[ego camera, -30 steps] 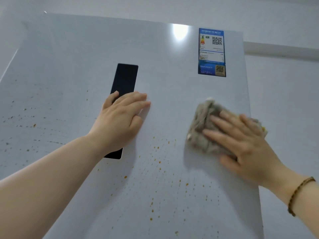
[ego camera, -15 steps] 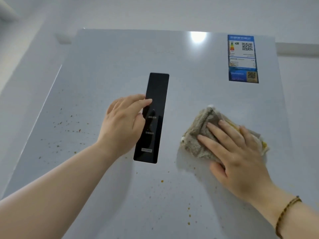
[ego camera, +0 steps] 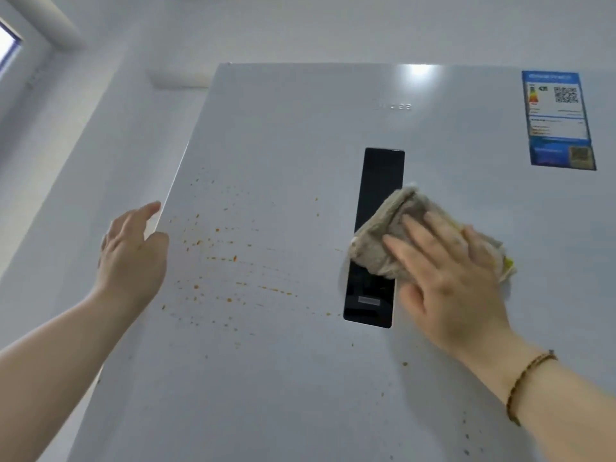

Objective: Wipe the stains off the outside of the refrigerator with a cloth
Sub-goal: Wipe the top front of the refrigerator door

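Note:
The white refrigerator door [ego camera: 300,128] fills the view, seen from below. Orange-brown stains [ego camera: 216,258] speckle its left half, with a few more low at the right [ego camera: 405,364]. My right hand [ego camera: 446,278] presses a folded grey-beige cloth [ego camera: 383,241] flat against the door, and the cloth overlaps the right side of the black display panel [ego camera: 380,181]. My left hand [ego camera: 133,258] is at the door's left edge with fingers apart and holds nothing; whether it touches the edge I cannot tell.
A blue energy label [ego camera: 558,120] is stuck at the door's upper right. A white wall [ego camera: 83,161] runs along the left of the refrigerator, with a window frame [ego camera: 13,45] at the top left corner.
My view has swung left. My left hand moved off the black panel to the door's left edge. My right hand slid the cloth left onto the panel.

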Demonstrator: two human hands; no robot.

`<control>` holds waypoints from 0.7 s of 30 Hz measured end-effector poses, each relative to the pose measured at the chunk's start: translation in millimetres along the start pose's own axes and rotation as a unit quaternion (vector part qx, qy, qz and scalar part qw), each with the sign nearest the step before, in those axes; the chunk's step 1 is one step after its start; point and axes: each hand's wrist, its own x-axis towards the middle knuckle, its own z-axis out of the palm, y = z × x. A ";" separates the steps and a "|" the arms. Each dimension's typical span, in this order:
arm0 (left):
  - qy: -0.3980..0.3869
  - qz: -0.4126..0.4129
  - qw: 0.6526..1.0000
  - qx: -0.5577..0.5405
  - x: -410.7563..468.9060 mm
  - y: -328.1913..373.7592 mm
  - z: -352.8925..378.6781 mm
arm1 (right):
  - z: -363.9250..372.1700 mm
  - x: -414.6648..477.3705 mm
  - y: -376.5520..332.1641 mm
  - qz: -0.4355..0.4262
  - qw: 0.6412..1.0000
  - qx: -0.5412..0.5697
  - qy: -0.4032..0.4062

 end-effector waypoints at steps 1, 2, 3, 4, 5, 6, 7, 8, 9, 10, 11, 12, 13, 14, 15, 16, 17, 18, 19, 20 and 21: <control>-0.009 -0.018 1.000 -0.010 3.4 -2.9 -1.3 | -2.6 6.0 10.4 0.023 1.000 -0.006 -0.001; -0.021 -0.032 0.999 -0.019 6.1 -7.3 -2.6 | -5.2 14.5 17.8 0.067 0.998 -0.006 -0.008; -0.033 -0.044 0.998 -0.028 7.5 -10.7 -3.8 | -7.5 22.9 20.9 0.121 0.993 0.000 -0.017; -0.047 -0.059 0.996 -0.043 8.5 -14.9 -2.7 | -10.2 29.8 20.3 0.174 0.984 0.006 -0.023; -0.065 -0.075 0.993 -0.057 8.3 -18.2 -2.2 | -10.9 35.2 15.3 0.220 0.975 0.012 -0.025; -0.083 -0.089 0.990 -0.071 7.7 -21.8 -1.6 | -10.5 37.5 7.8 0.251 0.967 0.019 -0.022; -0.102 -0.100 0.986 -0.082 5.7 -24.6 0.0 | -9.5 35.4 1.6 0.261 0.965 0.025 -0.014; -0.117 -0.108 0.983 -0.090 5.7 -28.5 0.3 | -8.2 29.4 -6.1 0.255 0.967 0.030 -0.004; -0.126 -0.115 0.981 -0.094 4.9 -29.9 -0.2 | -7.5 19.8 -14.0 0.241 0.970 0.035 0.009; -0.132 -0.122 0.979 -0.097 4.7 -30.8 -0.6 | -8.1 7.2 -21.8 0.227 0.973 0.042 0.020; -0.139 -0.128 0.977 -0.096 5.8 -31.6 -2.0 | -8.4 -7.3 -32.3 0.211 0.976 0.054 0.028; -0.146 -0.131 0.975 -0.100 6.7 -32.1 -3.0 | -9.3 -21.3 -44.3 0.183 0.980 0.070 0.036; -0.151 -0.137 0.974 -0.102 7.2 -31.4 -5.1 | -9.6 -32.7 -59.4 0.132 0.987 0.081 0.040; -0.154 -0.139 0.973 -0.101 9.1 -33.3 -5.7 | -9.4 -42.5 -75.0 0.061 0.994 0.078 0.037; -0.158 -0.137 0.972 -0.106 8.5 -33.3 -7.4 | -7.0 -49.2 -88.9 -0.020 0.997 0.063 0.031; -0.162 -0.136 0.971 -0.112 7.5 -33.4 -8.5 | -3.1 -50.2 -98.5 -0.093 0.994 0.051 0.022; -0.164 -0.133 0.971 -0.116 6.9 -32.7 -10.1 | 2.2 -40.9 -103.8 -0.147 0.988 0.043 0.012; -0.163 -0.129 0.970 -0.123 5.6 -32.3 -10.8 | 7.0 -24.6 -103.8 -0.175 0.984 0.036 0.004; -0.158 -0.128 0.971 -0.129 4.3 -31.9 -11.7 | 12.4 -4.1 -100.7 -0.184 0.983 0.022 0.005; -0.153 -0.124 0.971 -0.133 4.7 -34.0 -11.2 | 18.0 18.6 -93.8 -0.170 0.985 0.001 0.007; -0.149 -0.123 0.972 -0.133 5.0 -35.4 -11.3 | 21.7 41.9 -85.2 -0.137 0.990 -0.025 0.005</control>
